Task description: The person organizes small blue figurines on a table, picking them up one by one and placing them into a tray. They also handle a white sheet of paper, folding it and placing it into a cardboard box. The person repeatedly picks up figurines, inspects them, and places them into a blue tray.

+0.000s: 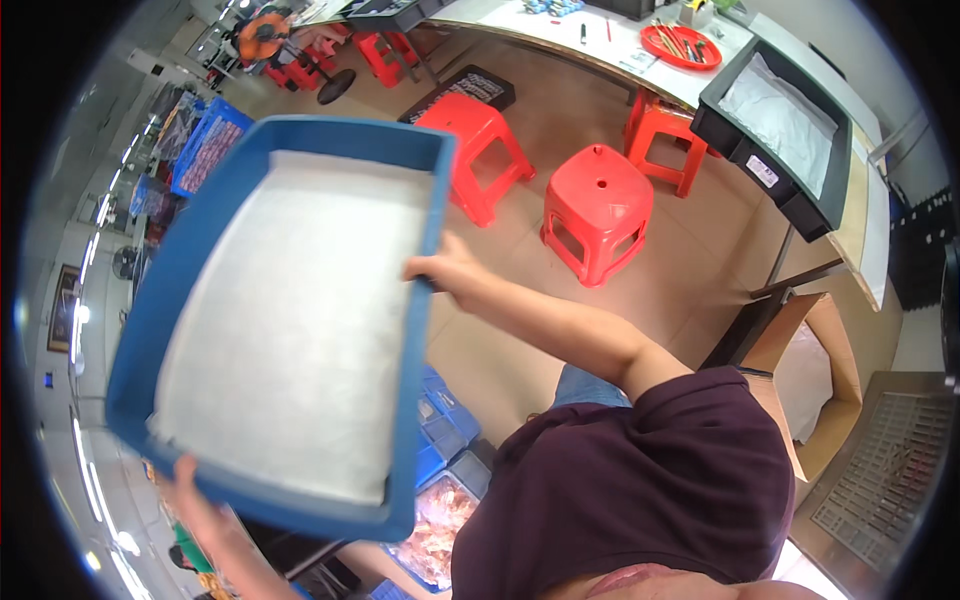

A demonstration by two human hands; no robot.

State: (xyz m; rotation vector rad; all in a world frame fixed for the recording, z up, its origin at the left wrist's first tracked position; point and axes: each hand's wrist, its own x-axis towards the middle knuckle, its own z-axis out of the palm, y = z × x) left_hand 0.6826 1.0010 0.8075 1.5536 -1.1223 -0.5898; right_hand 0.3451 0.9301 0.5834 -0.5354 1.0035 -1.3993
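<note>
A blue rectangular plastic tray [428, 215], lined with a white sheet [290, 320], is held up in front of me, tilted. My right hand [452, 272] grips its right rim, thumb over the edge and the other fingers partly hidden outside the wall. At the lower left corner, my left hand [192, 495] is against the tray's outer side. It is blurred, with most of its fingers hidden behind the wall. Only the white lining shows inside the tray.
Red plastic stools [600, 205] stand on the tiled floor. A white worktable [480, 15] carries a red dish [682, 45] of tools and a black bin [730, 140]. An open cardboard box [845, 365] is on the right. Below the tray sits a bin of wrapped pieces [435, 525].
</note>
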